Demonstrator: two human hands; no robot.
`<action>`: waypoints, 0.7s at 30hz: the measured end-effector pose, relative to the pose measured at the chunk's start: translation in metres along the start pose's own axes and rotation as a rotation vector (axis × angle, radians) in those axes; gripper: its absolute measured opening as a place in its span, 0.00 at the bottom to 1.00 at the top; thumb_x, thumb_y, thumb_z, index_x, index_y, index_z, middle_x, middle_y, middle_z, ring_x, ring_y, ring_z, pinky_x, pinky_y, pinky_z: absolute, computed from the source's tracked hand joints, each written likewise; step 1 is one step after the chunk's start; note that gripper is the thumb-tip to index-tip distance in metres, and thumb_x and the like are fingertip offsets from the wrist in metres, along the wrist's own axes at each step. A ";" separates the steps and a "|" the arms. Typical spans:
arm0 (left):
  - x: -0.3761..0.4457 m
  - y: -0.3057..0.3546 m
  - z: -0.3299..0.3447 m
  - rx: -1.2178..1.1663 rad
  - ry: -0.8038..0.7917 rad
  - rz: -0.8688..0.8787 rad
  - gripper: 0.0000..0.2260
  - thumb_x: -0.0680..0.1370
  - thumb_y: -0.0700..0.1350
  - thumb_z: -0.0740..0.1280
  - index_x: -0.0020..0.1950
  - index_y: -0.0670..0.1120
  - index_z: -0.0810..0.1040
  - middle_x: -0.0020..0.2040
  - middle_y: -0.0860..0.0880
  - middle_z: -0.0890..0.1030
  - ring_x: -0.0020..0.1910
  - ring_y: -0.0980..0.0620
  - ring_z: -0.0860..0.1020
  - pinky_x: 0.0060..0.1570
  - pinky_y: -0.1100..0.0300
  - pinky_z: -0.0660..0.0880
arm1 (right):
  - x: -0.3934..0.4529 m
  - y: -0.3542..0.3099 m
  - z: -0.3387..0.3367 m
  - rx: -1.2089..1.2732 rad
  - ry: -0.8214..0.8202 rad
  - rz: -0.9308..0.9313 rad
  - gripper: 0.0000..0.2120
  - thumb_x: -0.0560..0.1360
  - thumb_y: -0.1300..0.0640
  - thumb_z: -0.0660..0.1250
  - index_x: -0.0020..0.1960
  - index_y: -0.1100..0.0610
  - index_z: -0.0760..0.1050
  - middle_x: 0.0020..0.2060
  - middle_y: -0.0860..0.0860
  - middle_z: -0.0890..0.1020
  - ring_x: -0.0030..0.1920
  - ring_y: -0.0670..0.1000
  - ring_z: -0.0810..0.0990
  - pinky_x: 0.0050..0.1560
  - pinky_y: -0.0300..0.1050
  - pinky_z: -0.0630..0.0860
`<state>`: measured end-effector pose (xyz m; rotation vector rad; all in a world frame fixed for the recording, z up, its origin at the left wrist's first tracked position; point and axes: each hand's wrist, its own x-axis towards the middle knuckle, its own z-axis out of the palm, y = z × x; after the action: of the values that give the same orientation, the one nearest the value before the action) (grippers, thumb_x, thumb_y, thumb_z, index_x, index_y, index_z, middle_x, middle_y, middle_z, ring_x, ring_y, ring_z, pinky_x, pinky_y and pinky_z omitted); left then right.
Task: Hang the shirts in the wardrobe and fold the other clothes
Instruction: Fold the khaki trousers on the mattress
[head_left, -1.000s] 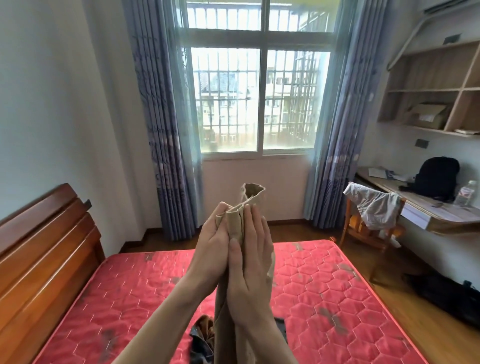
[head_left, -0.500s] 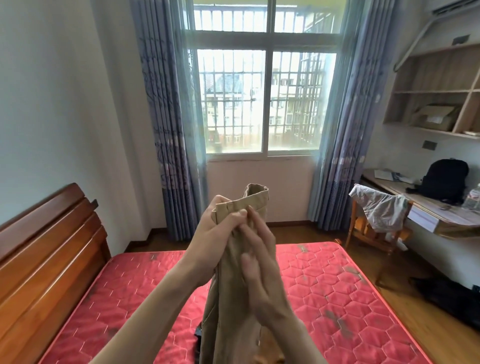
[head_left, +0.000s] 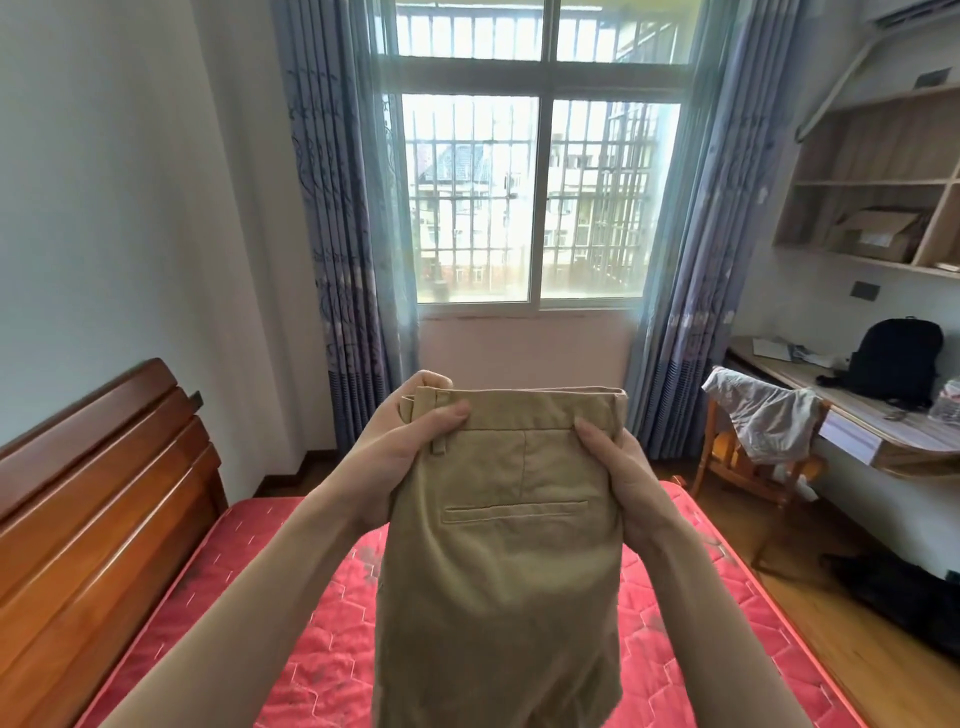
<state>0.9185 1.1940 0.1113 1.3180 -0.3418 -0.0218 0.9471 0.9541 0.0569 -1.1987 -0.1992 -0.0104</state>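
Observation:
A pair of khaki trousers (head_left: 498, 571) hangs in front of me above the red mattress (head_left: 322, 644), waistband up and back pocket facing me. My left hand (head_left: 410, 441) pinches the waistband's left end by a belt loop. My right hand (head_left: 618, 467) grips the waistband's right end. The waistband is stretched flat between both hands. The trouser legs drop out of the bottom of the view. A grey garment (head_left: 763, 415) is draped over a wooden chair (head_left: 727, 457) at the right.
A wooden headboard (head_left: 93, 499) runs along the left. A window with blue curtains (head_left: 343, 234) faces me. At the right stand a desk (head_left: 883, 431) with a black backpack (head_left: 893, 358) and wall shelves (head_left: 872, 182). A dark bag (head_left: 909, 603) lies on the floor.
The hands were pressed together on the bunched waistband. They have moved apart, the right hand going right, and the trousers are now spread flat with the back side toward me.

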 end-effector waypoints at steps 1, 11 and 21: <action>0.002 -0.002 -0.005 0.048 0.023 -0.014 0.11 0.76 0.44 0.75 0.53 0.46 0.75 0.36 0.51 0.77 0.34 0.56 0.76 0.35 0.63 0.78 | -0.002 -0.002 0.002 -0.007 0.002 -0.024 0.28 0.66 0.49 0.83 0.60 0.63 0.81 0.56 0.61 0.86 0.54 0.58 0.86 0.53 0.49 0.85; 0.017 -0.008 -0.041 0.575 -0.195 -0.216 0.12 0.79 0.31 0.62 0.57 0.42 0.79 0.42 0.50 0.79 0.36 0.58 0.76 0.36 0.67 0.74 | -0.008 -0.006 0.011 -0.396 0.077 -0.264 0.12 0.70 0.61 0.80 0.49 0.63 0.82 0.45 0.53 0.88 0.47 0.51 0.87 0.50 0.45 0.85; 0.072 -0.045 -0.044 0.723 -0.327 -0.326 0.20 0.70 0.33 0.67 0.60 0.47 0.77 0.49 0.47 0.82 0.42 0.52 0.79 0.44 0.56 0.79 | 0.041 -0.041 -0.031 -0.908 -0.425 0.165 0.08 0.73 0.59 0.80 0.51 0.52 0.87 0.46 0.50 0.88 0.49 0.46 0.85 0.53 0.44 0.81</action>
<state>1.0058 1.2089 0.0758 2.0854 -0.4273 -0.4249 0.9879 0.9142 0.0902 -2.1158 -0.4985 0.3321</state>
